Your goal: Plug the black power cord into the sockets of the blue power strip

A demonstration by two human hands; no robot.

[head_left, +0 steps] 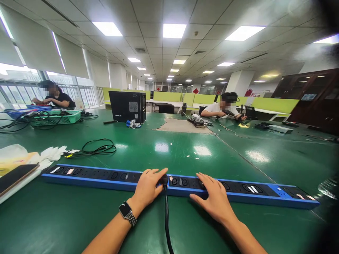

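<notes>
A long blue-and-black power strip [100, 179] with several sockets lies crosswise on the green table in front of me. From its middle a thick black cable [166, 215] runs toward me. My left hand [149, 183], wearing a watch [125, 209] on the wrist, rests on the strip just left of where the cable joins it. Its fingers are stretched, with the index finger and thumb close to the cable's black end. Right of the cable, my right hand [212, 192] lies over the strip, fingers extended and thumb apart at the near edge. Sockets under both hands are hidden.
A black computer case [128, 107] stands at the back, gloves [133, 124] beside it. Coiled black cable [99, 147] lies behind the strip, a dark phone-like slab [16, 178] at left. Green basket [57, 118] holds cables. Two people sit across the table, one left, one right.
</notes>
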